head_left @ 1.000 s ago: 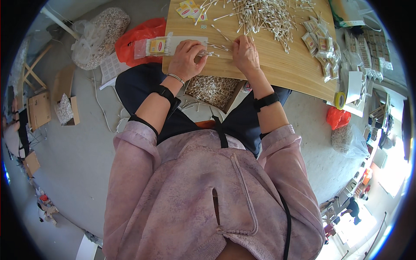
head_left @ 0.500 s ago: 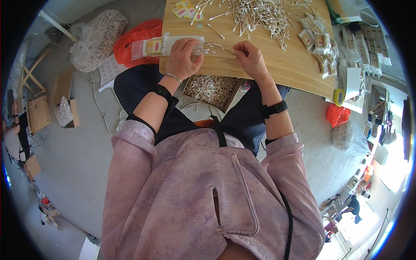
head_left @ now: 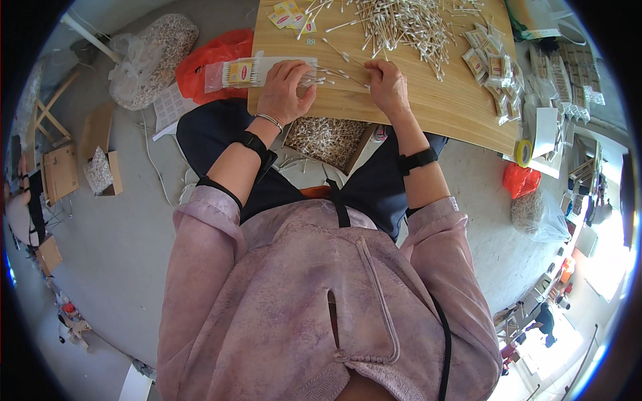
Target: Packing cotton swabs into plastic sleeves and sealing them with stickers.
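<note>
A clear plastic packet [head_left: 214, 75] lies at the table's near left edge, with a row of cotton swabs and a yellow-and-white card [head_left: 241, 71] inside. My left hand [head_left: 284, 90] is over the packet's right end, fingers curved round it and thumb apart. Loose cotton swabs [head_left: 328, 75] stick out to the right of that hand. Beside them, my right hand [head_left: 389, 87] has its fingers drawn together low over the table; whatever is between the fingertips is hidden. One swab's white tip lies close to its thumb. A big heap of swabs [head_left: 408, 30] spreads beyond the right hand.
Yellow cards [head_left: 291, 15] lie at the table's far left; filled packets [head_left: 495, 67] are piled at its right. An open box of swabs [head_left: 328, 140] stands below the near edge. A red bag [head_left: 214, 60] and a sack of swabs [head_left: 157, 63] sit left, yellow tape [head_left: 523, 152] right.
My right hand has shifted slightly right and away from the loose swabs, its fingers turning toward the heap. My left hand has stayed on the packet almost unmoved.
</note>
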Demonstrator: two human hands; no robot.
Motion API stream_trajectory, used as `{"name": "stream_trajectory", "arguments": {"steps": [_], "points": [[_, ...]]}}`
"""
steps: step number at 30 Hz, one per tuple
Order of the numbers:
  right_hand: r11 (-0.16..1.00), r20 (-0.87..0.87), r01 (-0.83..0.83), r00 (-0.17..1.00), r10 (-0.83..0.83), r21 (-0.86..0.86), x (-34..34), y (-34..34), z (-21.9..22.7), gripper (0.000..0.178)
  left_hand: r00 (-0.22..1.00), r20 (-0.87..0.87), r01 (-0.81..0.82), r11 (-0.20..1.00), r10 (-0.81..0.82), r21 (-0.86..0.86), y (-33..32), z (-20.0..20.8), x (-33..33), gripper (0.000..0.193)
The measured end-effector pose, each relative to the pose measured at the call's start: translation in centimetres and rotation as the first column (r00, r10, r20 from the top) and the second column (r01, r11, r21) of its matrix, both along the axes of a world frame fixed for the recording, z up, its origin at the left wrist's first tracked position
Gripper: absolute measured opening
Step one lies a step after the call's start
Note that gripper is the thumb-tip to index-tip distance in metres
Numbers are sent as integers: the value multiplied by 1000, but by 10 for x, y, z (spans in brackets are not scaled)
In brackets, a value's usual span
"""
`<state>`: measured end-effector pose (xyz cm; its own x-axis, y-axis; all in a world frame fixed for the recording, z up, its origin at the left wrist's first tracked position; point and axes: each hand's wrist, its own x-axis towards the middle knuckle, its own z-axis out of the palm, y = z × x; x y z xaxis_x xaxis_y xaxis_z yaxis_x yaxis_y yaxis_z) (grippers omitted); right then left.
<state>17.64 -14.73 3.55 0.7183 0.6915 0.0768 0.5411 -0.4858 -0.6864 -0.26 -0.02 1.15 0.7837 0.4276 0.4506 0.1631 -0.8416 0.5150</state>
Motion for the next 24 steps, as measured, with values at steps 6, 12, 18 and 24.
{"name": "stream_trajectory", "arguments": {"steps": [6, 12, 18, 24], "points": [[980, -59, 13, 998, -1, 201, -8, 5, 4, 17, 999, 38, -8, 999, 10, -50, -1, 2, 1, 34], [961, -29, -141, 988, 152, 238, -36, 13, 7, 18, 996, 77, -36, 993, 45, -110, 3, -4, 0, 20], [943, -194, -6, 978, 75, 332, -71, 29, -1, 13, 988, 135, -61, 992, 76, -112, 3, 0, 2, 19], [954, -261, -80, 952, 159, 290, -85, 42, -2, 13, 986, 144, -54, 979, 83, -195, 8, -6, 1, 17]]}}
